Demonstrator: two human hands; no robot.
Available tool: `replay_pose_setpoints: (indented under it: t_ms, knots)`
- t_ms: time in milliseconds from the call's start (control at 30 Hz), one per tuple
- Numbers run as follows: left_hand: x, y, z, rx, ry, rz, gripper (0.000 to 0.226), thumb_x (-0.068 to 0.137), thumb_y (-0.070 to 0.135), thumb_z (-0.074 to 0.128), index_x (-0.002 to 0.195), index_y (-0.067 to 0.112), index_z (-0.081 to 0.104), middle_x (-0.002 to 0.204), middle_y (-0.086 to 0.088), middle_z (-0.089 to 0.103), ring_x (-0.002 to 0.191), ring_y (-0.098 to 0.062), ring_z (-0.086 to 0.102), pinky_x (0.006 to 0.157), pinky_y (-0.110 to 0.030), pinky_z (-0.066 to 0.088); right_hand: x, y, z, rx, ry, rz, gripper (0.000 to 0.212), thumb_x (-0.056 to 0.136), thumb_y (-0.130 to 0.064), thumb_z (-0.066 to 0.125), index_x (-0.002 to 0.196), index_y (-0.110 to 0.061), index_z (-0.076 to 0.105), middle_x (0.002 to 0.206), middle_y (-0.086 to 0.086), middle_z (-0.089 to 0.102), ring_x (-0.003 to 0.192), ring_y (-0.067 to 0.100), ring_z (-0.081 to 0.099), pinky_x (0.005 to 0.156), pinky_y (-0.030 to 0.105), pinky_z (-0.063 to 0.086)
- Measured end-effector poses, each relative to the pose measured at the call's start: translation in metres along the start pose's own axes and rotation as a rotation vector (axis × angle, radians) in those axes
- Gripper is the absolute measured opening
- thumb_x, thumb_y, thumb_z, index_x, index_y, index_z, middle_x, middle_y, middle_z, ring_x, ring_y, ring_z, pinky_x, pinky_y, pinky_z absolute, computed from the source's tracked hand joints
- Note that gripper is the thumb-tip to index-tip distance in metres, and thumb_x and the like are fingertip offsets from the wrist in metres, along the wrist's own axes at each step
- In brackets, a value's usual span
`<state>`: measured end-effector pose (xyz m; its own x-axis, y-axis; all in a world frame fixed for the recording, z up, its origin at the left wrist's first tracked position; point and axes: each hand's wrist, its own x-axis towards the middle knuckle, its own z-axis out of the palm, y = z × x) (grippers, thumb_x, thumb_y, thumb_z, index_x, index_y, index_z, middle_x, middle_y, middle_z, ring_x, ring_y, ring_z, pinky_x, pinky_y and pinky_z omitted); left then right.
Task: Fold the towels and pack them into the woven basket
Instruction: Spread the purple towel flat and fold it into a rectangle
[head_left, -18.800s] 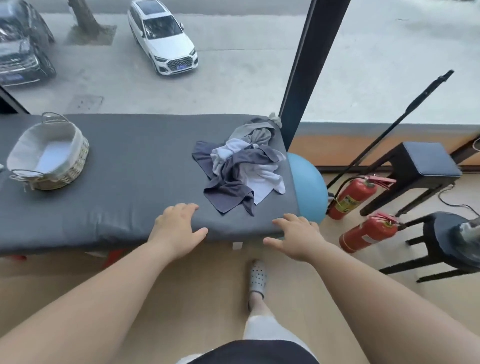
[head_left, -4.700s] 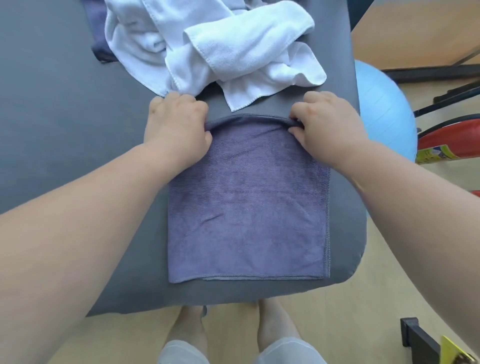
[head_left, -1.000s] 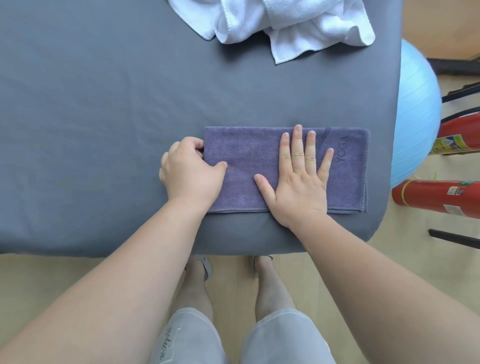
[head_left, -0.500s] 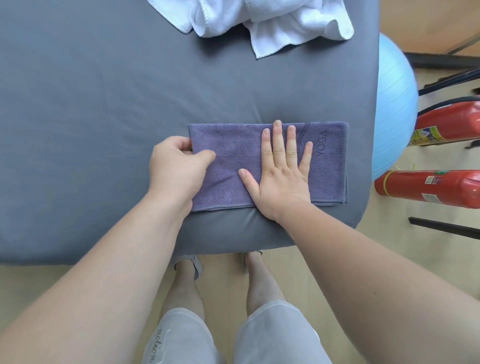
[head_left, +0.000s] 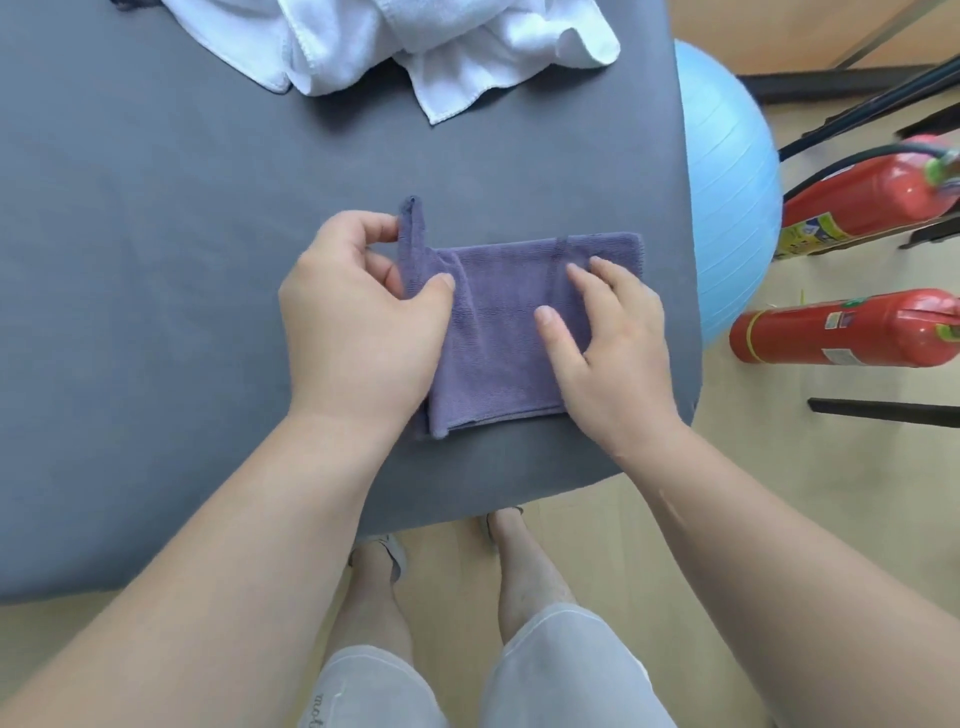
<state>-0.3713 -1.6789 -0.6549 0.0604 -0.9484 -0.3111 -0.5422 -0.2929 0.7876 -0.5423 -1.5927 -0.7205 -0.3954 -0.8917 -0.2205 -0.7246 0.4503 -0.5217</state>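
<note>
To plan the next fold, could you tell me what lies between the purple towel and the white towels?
Only bare grey cushion, per the head view.

A purple towel (head_left: 498, 332) lies folded near the bench's front right corner, its left end lifted upright. White towels (head_left: 415, 47) lie crumpled behind it.

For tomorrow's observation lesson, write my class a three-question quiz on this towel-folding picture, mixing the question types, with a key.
1. True or false: the woven basket is in view.
2. Which hand pinches the purple towel's raised end? A. left hand B. right hand
3. Fill in: the white towels lie on the grey ___.

Key: 1 false; 2 A; 3 mat.
</note>
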Motion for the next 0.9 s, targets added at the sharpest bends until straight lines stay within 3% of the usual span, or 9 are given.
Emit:
replay_pose_setpoints:
  t_ms: [100,200,300,400,500,567,667,800,900]
  knots:
    - [-0.007,0.022,0.037,-0.004,-0.057,0.083,0.027,0.077,0.013,0.075,0.096,0.028,0.061,0.064,0.010,0.056,0.063,-0.006,0.058,0.066,-0.018,0.049,0.001,0.013,-0.019,0.196,0.024,0.156,0.043,0.100,-0.047,0.047,0.128,-0.019,0.064,0.126,-0.005,0.060,0.121,0.013,0.051,0.106,0.030,0.039]
    - [-0.013,0.036,0.075,-0.006,-0.124,0.122,0.023,0.078,0.010,0.071,0.096,0.022,0.063,0.065,0.011,0.055,0.070,-0.010,0.059,0.071,-0.023,0.050,0.008,0.018,-0.034,0.339,-0.054,0.230,0.027,0.103,-0.044,0.047,0.104,-0.027,0.068,0.101,-0.014,0.068,0.094,-0.002,0.059,0.083,0.025,0.045]
    - [-0.017,0.042,0.105,0.002,-0.194,0.140,0.023,0.081,0.016,0.069,0.102,0.022,0.064,0.076,0.008,0.060,0.080,-0.017,0.061,0.080,-0.035,0.052,0.019,0.021,-0.044,0.427,-0.053,0.246,0.044,0.102,-0.050,0.042,0.088,-0.019,0.069,0.084,-0.006,0.072,0.083,0.011,0.064,0.074,0.034,0.048]
    - [-0.022,0.035,0.122,0.059,-0.245,0.243,0.035,0.083,0.025,0.068,0.118,0.021,0.065,0.091,0.005,0.065,0.083,-0.018,0.063,0.086,-0.036,0.050,0.025,0.028,-0.047,0.482,-0.074,0.304,0.048,0.101,-0.051,0.043,0.070,-0.020,0.064,0.063,-0.013,0.064,0.067,0.015,0.057,0.064,0.035,0.046]
    - [-0.027,0.020,0.118,0.112,-0.257,0.394,0.033,0.085,0.019,0.063,0.118,0.017,0.067,0.098,0.004,0.066,0.081,-0.016,0.063,0.084,-0.029,0.048,0.023,0.035,-0.045,0.489,-0.151,0.330,0.045,0.095,-0.057,0.048,0.078,-0.020,0.068,0.066,-0.009,0.066,0.070,0.020,0.063,0.072,0.043,0.055]
    - [-0.028,0.009,0.108,0.152,-0.175,0.499,0.028,0.084,0.010,0.061,0.110,0.012,0.069,0.098,0.000,0.066,0.082,-0.016,0.062,0.079,-0.026,0.048,0.021,0.038,-0.041,0.445,-0.152,0.329,0.030,0.095,-0.050,0.060,0.092,-0.023,0.071,0.078,-0.010,0.072,0.079,0.010,0.067,0.082,0.037,0.056]
    - [-0.027,-0.009,0.093,0.229,-0.052,0.596,0.027,0.084,0.007,0.060,0.110,0.006,0.067,0.104,-0.008,0.063,0.090,-0.027,0.060,0.083,-0.037,0.049,0.021,0.037,-0.036,0.357,-0.121,0.337,0.024,0.091,-0.046,0.068,0.095,-0.023,0.070,0.077,-0.009,0.071,0.079,0.007,0.067,0.078,0.031,0.054]
    - [-0.024,-0.023,0.085,0.412,-0.006,0.583,0.046,0.084,0.024,0.065,0.127,0.009,0.060,0.129,-0.014,0.056,0.114,-0.036,0.054,0.099,-0.044,0.040,0.025,0.031,-0.036,0.288,-0.108,0.334,0.024,0.091,-0.039,0.068,0.076,-0.019,0.066,0.066,-0.009,0.065,0.067,0.012,0.061,0.070,0.033,0.051]
    - [-0.024,-0.028,0.086,0.568,-0.071,0.587,0.064,0.087,0.044,0.060,0.141,0.010,0.050,0.148,-0.016,0.044,0.134,-0.038,0.041,0.110,-0.053,0.031,0.024,0.029,-0.044,0.285,-0.114,0.310,0.026,0.094,-0.033,0.062,0.074,-0.017,0.062,0.063,-0.007,0.062,0.064,0.013,0.055,0.065,0.032,0.044]
